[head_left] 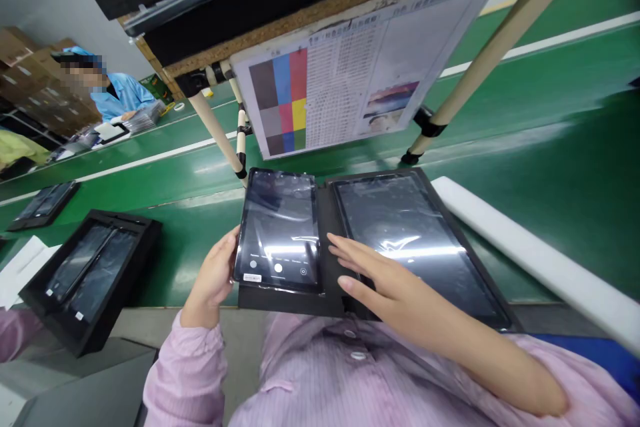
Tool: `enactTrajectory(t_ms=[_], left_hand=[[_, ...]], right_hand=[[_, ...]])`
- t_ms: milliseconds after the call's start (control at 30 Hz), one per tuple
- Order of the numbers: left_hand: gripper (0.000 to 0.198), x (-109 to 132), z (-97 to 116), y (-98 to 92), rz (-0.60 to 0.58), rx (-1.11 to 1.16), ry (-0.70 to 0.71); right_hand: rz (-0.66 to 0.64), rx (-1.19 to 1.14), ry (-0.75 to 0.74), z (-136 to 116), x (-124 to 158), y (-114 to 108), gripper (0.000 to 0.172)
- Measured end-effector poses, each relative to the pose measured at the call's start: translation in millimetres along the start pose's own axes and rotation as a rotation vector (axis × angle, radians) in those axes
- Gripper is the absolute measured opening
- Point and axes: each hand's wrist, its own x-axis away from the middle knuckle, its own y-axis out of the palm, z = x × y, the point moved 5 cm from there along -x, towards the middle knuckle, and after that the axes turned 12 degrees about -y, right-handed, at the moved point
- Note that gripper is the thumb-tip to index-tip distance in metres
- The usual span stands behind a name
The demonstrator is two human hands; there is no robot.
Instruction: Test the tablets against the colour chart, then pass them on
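A tablet (pixel 280 220) in clear film, with its screen lit and a row of camera-style buttons along the bottom, lies over the left part of a black tray (pixel 295 302). My left hand (pixel 215 273) grips its left edge, fingers tucked behind it. To the right of this tablet, my right hand (pixel 373 273) has its fingers stretched out and holds nothing; I cannot tell whether it touches anything below. A second tablet (pixel 395 207), screen dark and film-covered, rests in the right part of the tray, partly hidden by my right hand and forearm.
A printed colour chart (pixel 285 103) hangs under a shelf on beige pipes (pixel 465 73) ahead. At right lies a white foam bar (pixel 530 253). Another black tray (pixel 95 280) with tablets sits left on the green bench (pixel 185 213). Far left, a person (pixel 120 93) works in blue.
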Motion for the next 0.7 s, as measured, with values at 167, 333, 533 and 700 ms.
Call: enactTrajectory(t_ms=[167, 333, 533, 700], left_hand=[[0.056, 10, -9, 21.9, -0.022, 0.161, -0.007], [0.053, 40, -5, 26.3, -0.080, 0.212, 0.124], [0.042, 51, 9, 46.7, -0.088, 0.304, 0.257], [0.041, 34, -2, 72.7, 0.034, 0.333, 0.408]], right_hand=[[-0.075, -0.079, 0.025, 0, -7, 15, 0.081], [0.025, -0.126, 0.027, -4, -6, 2, 0.085], [0.440, -0.524, -0.220, -15, -9, -21, 0.059], [0.719, -0.777, -0.178, -8, -21, -31, 0.051]])
